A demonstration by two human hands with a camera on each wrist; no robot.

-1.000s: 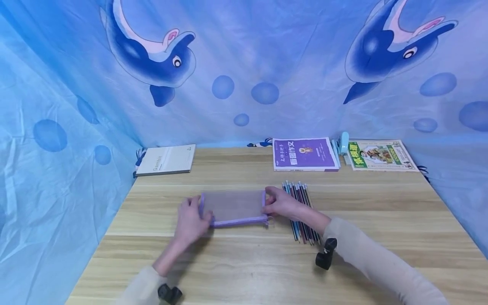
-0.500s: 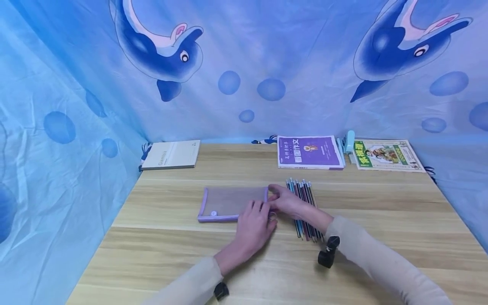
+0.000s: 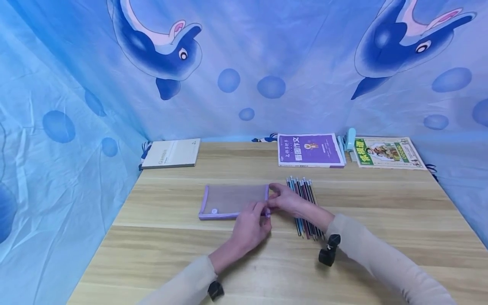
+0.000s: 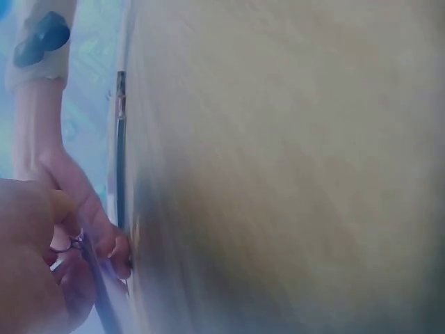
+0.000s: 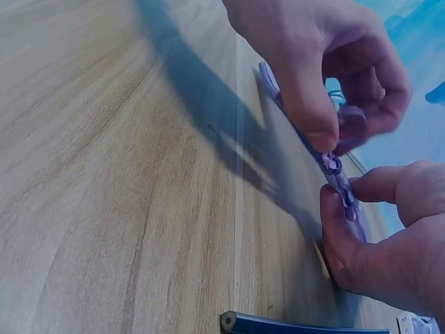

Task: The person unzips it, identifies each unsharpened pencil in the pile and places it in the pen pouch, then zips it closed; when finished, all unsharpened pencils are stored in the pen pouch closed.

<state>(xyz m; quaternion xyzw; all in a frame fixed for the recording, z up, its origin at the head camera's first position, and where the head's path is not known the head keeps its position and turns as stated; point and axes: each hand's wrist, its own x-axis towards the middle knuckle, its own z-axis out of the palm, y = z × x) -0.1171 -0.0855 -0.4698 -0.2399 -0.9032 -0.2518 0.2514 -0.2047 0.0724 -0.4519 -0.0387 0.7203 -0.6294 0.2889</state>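
Note:
A see-through zip pouch [image 3: 232, 199] with purple trim lies flat on the table, a round white button near its front left corner. My left hand [image 3: 249, 226] is at the front right corner; in the right wrist view its thumb and finger pinch the zip end [image 5: 331, 163], beside a purple loop [image 5: 353, 124]. My right hand [image 3: 286, 200] grips the pouch's right edge between thumb and fingers. Several pencils [image 3: 308, 228] lie side by side just right of the pouch, partly under my right forearm. Fingers hide that corner of the pouch in the head view.
Along the back of the wooden table [image 3: 160, 254] lie a pale notebook [image 3: 171, 152], a purple book [image 3: 310, 150] and a green-and-white book [image 3: 389, 152]. A light blue stapler-like object [image 3: 350, 140] stands between the two right-hand books. A blue dolphin-print cloth [image 3: 244, 63] hangs behind.
My left hand has moved from the pouch's left side to its front right corner and now pinches there. My right hand keeps hold of the right edge. The view has shifted slightly.

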